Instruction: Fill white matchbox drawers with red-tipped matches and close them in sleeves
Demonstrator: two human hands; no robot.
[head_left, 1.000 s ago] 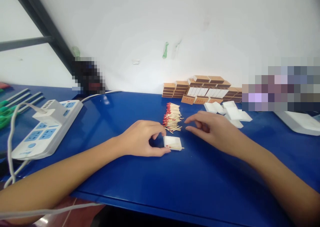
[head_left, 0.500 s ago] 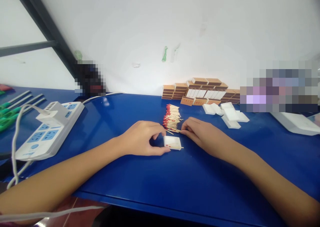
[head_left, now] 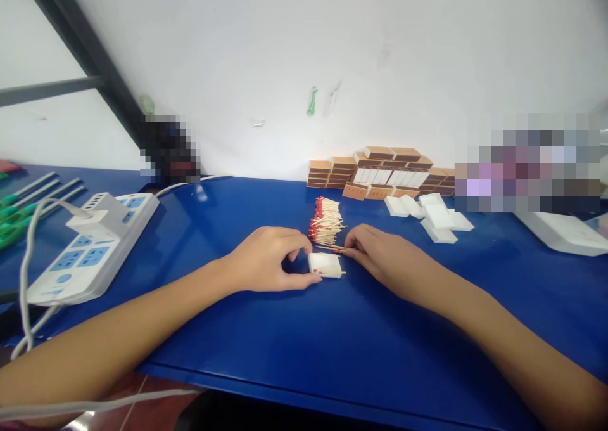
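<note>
A small white matchbox tray point(head_left: 327, 262) lies on the blue table with a few matches in it, one poking past its right edge. My left hand point(head_left: 273, 261) curves around the tray's left end, thumb at the near corner and fingers at the far corner. Just beyond the tray is a pile of red-tipped matches point(head_left: 327, 220), heads mostly to the left. My right hand point(head_left: 373, 247) is closed in a pinch at the pile's near right side, on a match point(head_left: 332, 248); whether more than one is in the pinch I cannot tell.
Stacked matchboxes point(head_left: 380, 172) line the wall. Several white trays point(head_left: 437, 212) lie to the right, near a larger white box point(head_left: 563, 233). At the left are a power strip point(head_left: 97, 250) with a white cable and green-handled tools point(head_left: 19, 222).
My right hand's match has drawn slightly away from the near edge of the pile. The tray and my left hand look nearly unmoved, with a slight shift of the view.
</note>
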